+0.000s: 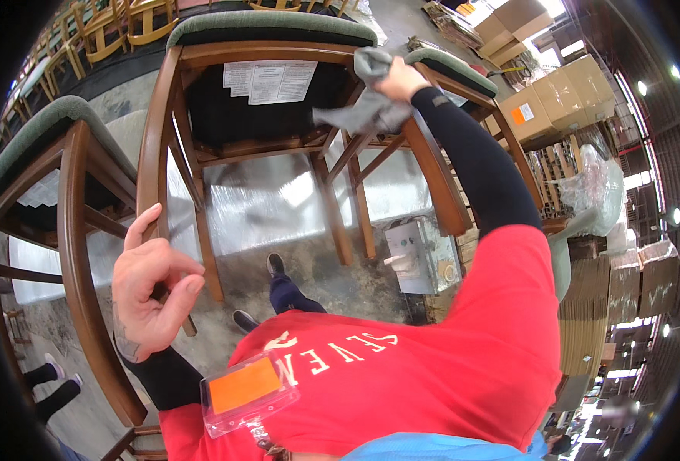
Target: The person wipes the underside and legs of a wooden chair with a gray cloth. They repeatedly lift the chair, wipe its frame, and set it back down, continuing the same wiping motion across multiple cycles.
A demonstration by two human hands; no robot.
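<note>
A wooden chair (150, 123) with brown legs and a grey-green padded seat (271, 28) stands in front of me. Its black underside faces me, with white paper labels (269, 81) on it. My right hand (399, 80) is closed on a grey cloth (371, 111) at the chair's upper right corner; the cloth hangs down, blurred by motion. Lower left, my left hand (154, 292) is by the chair's left leg, its index finger stretched against the wood. Its other fingers are bent, apart from the thumb, and no held thing shows.
Similar chairs stand close at left (71, 177) and right (451, 73). A grey metal box (417, 257) is below the right leg. Cardboard boxes (559, 96) and stacked flat cardboard (583, 326) are at right. More wooden chairs (98, 34) fill the far left. Another person's legs (50, 388) show lower left.
</note>
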